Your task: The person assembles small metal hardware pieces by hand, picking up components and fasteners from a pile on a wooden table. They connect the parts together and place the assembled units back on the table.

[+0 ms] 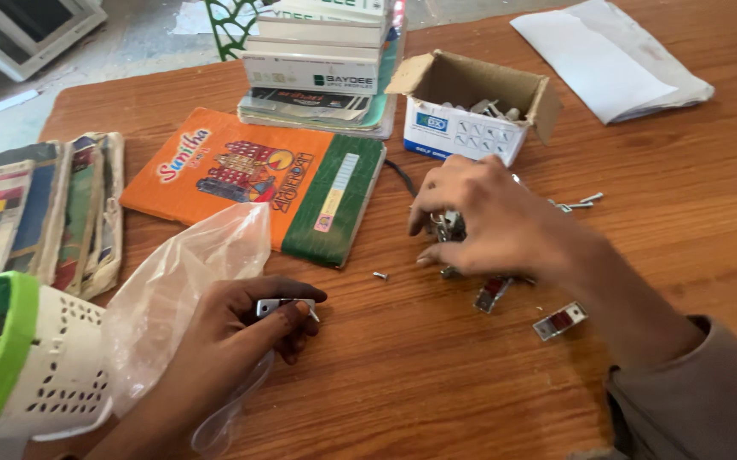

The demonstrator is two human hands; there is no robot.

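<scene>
Hands sit apart: the left hand [245, 328] pinches a small metal catch [276, 305] lying crosswise beside a clear plastic bag [185, 281], while the right hand [488, 221], fingers curled down, covers the pile of catches [471, 268] on the counter [437, 375], further right.

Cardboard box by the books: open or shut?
Open. The box has its flaps folded outward, and metal screws show inside.
</scene>
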